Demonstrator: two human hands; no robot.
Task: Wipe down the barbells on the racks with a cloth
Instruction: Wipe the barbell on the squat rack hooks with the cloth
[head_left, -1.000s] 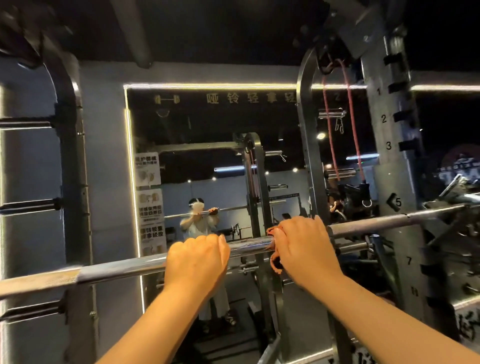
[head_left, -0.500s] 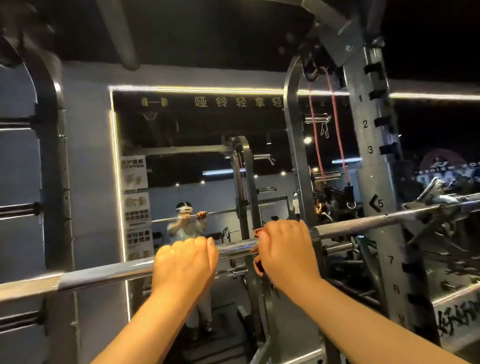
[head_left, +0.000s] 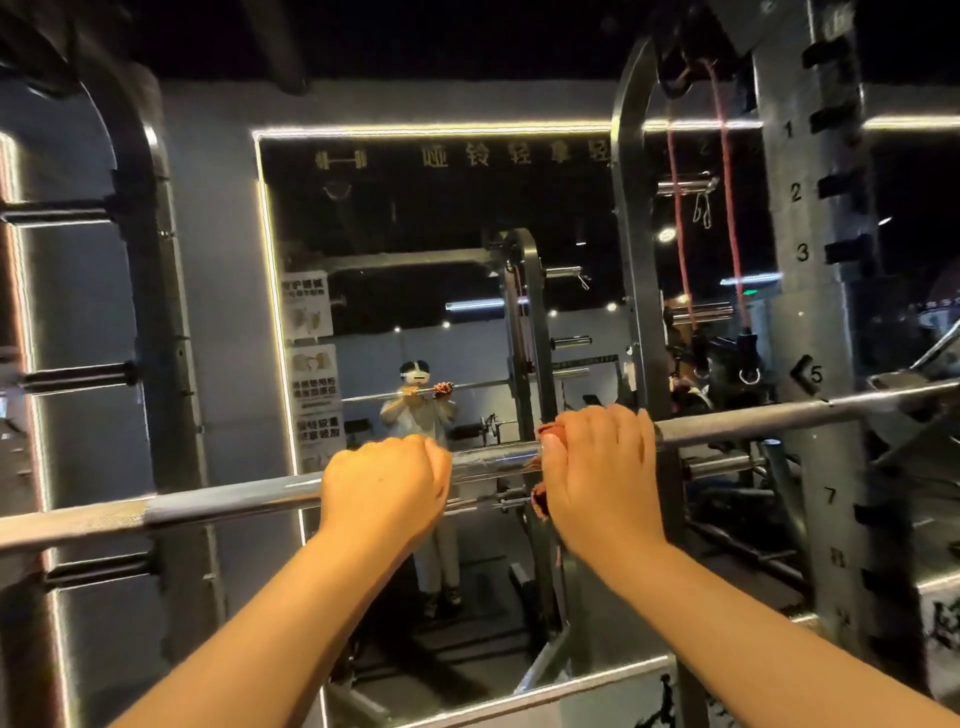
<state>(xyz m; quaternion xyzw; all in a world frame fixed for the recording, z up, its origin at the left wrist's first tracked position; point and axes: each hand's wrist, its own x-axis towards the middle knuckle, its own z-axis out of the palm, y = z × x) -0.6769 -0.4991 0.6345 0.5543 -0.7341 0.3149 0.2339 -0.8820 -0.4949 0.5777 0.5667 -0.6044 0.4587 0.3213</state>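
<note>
A long steel barbell (head_left: 779, 418) runs across the view at chest height, resting on the rack. My left hand (head_left: 382, 486) grips the bar left of its middle, fingers curled over the top. My right hand (head_left: 600, 470) grips the bar just to the right, wrapped around a reddish cloth (head_left: 543, 499). Only the edges of the cloth show at the hand's left side, above and below the bar. The shiny stretch of bar between my hands is bare.
A grey numbered rack upright (head_left: 813, 270) stands at the right, a dark upright (head_left: 150, 291) with horizontal pegs at the left. Red resistance bands (head_left: 727, 208) hang from the top right. A wall mirror (head_left: 441, 270) ahead reflects a person at the bar.
Both hands keep their grip on the bar. My right hand with the cloth sits slightly closer to the left hand, and the view has shifted a little.
</note>
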